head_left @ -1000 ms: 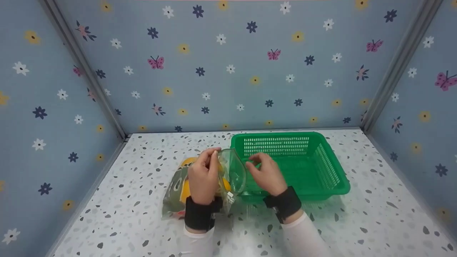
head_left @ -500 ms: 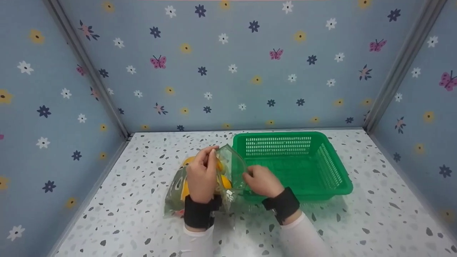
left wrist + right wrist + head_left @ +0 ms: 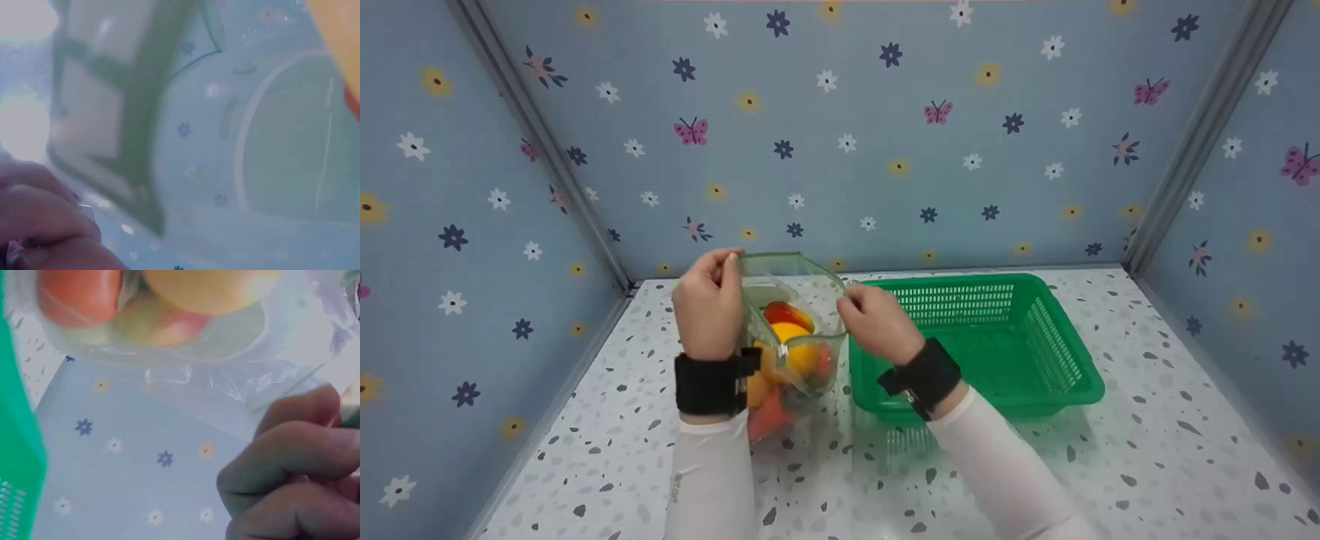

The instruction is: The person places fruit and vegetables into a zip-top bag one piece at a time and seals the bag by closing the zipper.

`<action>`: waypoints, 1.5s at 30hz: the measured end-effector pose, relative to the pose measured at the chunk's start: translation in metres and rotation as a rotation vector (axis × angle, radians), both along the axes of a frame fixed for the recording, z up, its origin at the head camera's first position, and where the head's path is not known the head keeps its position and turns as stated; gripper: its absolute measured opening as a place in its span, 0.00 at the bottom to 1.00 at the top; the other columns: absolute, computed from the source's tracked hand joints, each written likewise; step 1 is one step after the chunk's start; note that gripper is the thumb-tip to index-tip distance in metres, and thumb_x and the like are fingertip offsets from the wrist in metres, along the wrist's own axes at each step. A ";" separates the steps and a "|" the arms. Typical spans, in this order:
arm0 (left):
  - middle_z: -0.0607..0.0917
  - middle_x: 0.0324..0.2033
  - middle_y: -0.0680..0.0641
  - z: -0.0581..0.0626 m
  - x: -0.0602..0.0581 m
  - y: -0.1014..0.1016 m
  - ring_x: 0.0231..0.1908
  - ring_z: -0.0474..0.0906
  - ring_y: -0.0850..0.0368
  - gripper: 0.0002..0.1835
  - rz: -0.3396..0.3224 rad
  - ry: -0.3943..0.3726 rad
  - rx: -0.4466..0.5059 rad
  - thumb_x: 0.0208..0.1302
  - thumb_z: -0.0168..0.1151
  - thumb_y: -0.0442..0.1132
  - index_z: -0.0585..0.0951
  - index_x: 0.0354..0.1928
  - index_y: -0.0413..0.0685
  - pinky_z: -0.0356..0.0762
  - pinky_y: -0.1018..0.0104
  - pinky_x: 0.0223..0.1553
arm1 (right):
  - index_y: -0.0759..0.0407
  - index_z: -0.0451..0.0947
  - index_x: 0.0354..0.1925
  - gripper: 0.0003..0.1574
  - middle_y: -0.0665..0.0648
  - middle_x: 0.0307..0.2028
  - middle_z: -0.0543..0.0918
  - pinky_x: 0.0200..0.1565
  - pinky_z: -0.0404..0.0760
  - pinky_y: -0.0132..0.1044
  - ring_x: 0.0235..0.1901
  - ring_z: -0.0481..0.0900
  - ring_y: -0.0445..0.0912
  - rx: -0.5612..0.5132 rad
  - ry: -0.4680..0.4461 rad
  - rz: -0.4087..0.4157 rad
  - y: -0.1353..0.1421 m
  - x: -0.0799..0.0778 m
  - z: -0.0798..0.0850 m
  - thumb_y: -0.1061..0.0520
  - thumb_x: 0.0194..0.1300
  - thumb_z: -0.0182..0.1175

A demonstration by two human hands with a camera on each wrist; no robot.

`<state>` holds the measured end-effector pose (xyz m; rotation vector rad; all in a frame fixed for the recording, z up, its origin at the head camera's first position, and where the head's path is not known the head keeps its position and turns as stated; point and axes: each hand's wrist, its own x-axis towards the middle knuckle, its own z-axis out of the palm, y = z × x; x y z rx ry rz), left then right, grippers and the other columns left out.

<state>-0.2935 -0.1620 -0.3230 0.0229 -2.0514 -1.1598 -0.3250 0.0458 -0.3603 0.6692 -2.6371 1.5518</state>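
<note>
A clear zip bag [image 3: 829,315] with a green-edged mouth hangs between my two hands, its mouth spread wide. My left hand [image 3: 709,304] pinches the left side of the rim, and my right hand [image 3: 881,322] pinches the right side. Inside lie a yellow-orange fruit [image 3: 791,341], a red-and-yellow fruit [image 3: 787,315] that looks like a mango, and red pieces [image 3: 769,416] lower down. A white zip slider [image 3: 782,351] sits at the near rim. In the right wrist view a round red fruit [image 3: 79,295] presses against the film, above my curled fingers [image 3: 287,450].
A green plastic basket [image 3: 975,409] with slotted walls stands right of the bag, just beyond my right hand. The speckled white table [image 3: 607,420] is bounded by flower-patterned panels [image 3: 870,135] at the back and both sides.
Both hands have lifted the bag's rim up and to the left, and its mouth has spread wider. The right hand took hold of the rim. Fruit inside now shows through the mouth.
</note>
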 end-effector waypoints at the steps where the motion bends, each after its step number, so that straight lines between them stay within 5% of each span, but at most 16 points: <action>1: 0.62 0.15 0.56 0.005 -0.003 -0.007 0.15 0.53 0.66 0.12 0.014 -0.009 0.009 0.76 0.57 0.35 0.87 0.48 0.37 0.51 0.71 0.22 | 0.50 0.58 0.21 0.25 0.49 0.18 0.57 0.27 0.60 0.36 0.18 0.57 0.45 -0.007 0.012 0.013 -0.004 -0.004 0.008 0.54 0.80 0.45; 7: 0.61 0.12 0.60 0.027 -0.014 -0.038 0.12 0.50 0.70 0.13 0.051 -0.082 0.119 0.75 0.55 0.34 0.89 0.48 0.38 0.48 0.72 0.20 | 0.52 0.57 0.22 0.26 0.51 0.20 0.57 0.30 0.59 0.38 0.19 0.56 0.47 -0.038 0.051 0.082 -0.025 -0.023 0.054 0.55 0.83 0.42; 12: 0.59 0.10 0.60 0.037 -0.010 -0.043 0.10 0.52 0.67 0.15 -0.010 -0.162 0.147 0.76 0.53 0.35 0.86 0.54 0.39 0.51 0.71 0.18 | 0.52 0.60 0.24 0.24 0.52 0.22 0.60 0.30 0.61 0.35 0.21 0.60 0.47 -0.050 0.083 0.062 -0.039 -0.026 0.076 0.55 0.83 0.43; 18: 0.62 0.10 0.59 0.033 -0.012 -0.035 0.10 0.54 0.67 0.21 -0.124 -0.310 0.078 0.77 0.49 0.37 0.76 0.67 0.42 0.57 0.70 0.18 | 0.53 0.61 0.27 0.22 0.51 0.22 0.62 0.30 0.62 0.35 0.21 0.60 0.46 -0.006 0.090 0.069 -0.045 -0.024 0.066 0.52 0.84 0.46; 28: 0.66 0.12 0.58 0.032 -0.029 -0.014 0.12 0.60 0.65 0.25 -0.343 -0.434 0.046 0.79 0.52 0.40 0.67 0.73 0.41 0.63 0.71 0.19 | 0.64 0.72 0.50 0.10 0.53 0.32 0.73 0.32 0.76 0.30 0.26 0.73 0.42 -0.067 -0.109 0.121 -0.063 -0.013 0.058 0.57 0.82 0.49; 34: 0.69 0.15 0.57 0.032 -0.036 -0.008 0.12 0.60 0.63 0.27 -0.383 -0.483 0.053 0.79 0.54 0.45 0.66 0.73 0.43 0.63 0.70 0.20 | 0.66 0.79 0.56 0.16 0.56 0.38 0.81 0.38 0.82 0.32 0.32 0.80 0.43 -0.180 -0.181 0.135 -0.060 -0.010 0.056 0.59 0.79 0.51; 37: 0.76 0.18 0.56 0.033 -0.038 -0.010 0.13 0.60 0.64 0.27 -0.384 -0.503 0.059 0.76 0.54 0.40 0.66 0.73 0.43 0.63 0.70 0.20 | 0.66 0.82 0.56 0.18 0.60 0.41 0.86 0.42 0.85 0.35 0.35 0.84 0.44 -0.226 -0.200 0.162 -0.055 -0.009 0.058 0.59 0.79 0.52; 40: 0.79 0.20 0.56 0.035 -0.040 -0.014 0.12 0.60 0.65 0.28 -0.382 -0.520 0.076 0.70 0.52 0.34 0.67 0.72 0.44 0.63 0.71 0.20 | 0.64 0.83 0.57 0.17 0.61 0.44 0.87 0.43 0.84 0.33 0.36 0.83 0.45 -0.200 -0.096 0.196 -0.049 -0.004 0.061 0.58 0.79 0.53; 45: 0.71 0.15 0.56 0.036 -0.042 -0.021 0.12 0.59 0.65 0.29 -0.405 -0.514 0.078 0.67 0.52 0.31 0.68 0.71 0.43 0.63 0.70 0.20 | 0.64 0.84 0.47 0.09 0.61 0.44 0.86 0.45 0.80 0.34 0.39 0.80 0.50 0.008 0.405 0.314 -0.046 0.015 0.067 0.63 0.74 0.59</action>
